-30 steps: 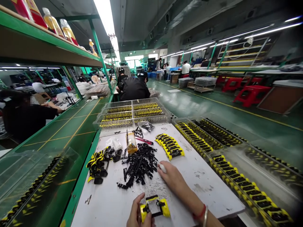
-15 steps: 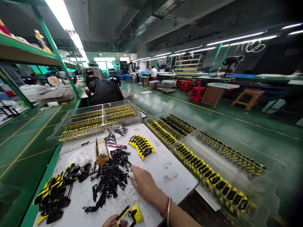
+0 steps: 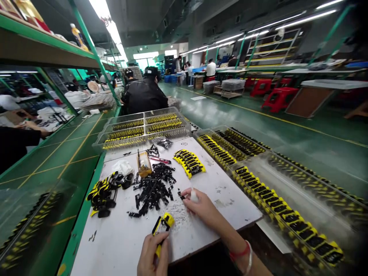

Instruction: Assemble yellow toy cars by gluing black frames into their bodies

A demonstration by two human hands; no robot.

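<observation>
My left hand (image 3: 153,251), at the front of the white tabletop, is closed around a yellow-and-black plastic part (image 3: 169,220). Farther right, my right hand (image 3: 205,209) pinches a small black plastic piece (image 3: 180,194) just over the board; a white wrap covers one of its fingertips. Left of that hand spreads a loose pile of black plastic pieces (image 3: 156,186). Beyond it lies a neat row of yellow-and-black parts (image 3: 189,163). More yellow-and-black parts with dark curved pieces (image 3: 103,193) are heaped on the left, beside a crumpled white cloth (image 3: 122,167).
A small yellowish box (image 3: 143,170) and a red cutter-like tool (image 3: 160,160) lie behind the pile. Clear trays of yellow-and-black parts stand at the back (image 3: 145,126) and right (image 3: 250,168). Another tray (image 3: 28,226) is at the lower left. A person in black (image 3: 146,96) sits ahead.
My right hand has drawn back from the pile's edge and now shows a small black piece at its fingertips. My left hand has come further into view with its part. The view has turned left.
</observation>
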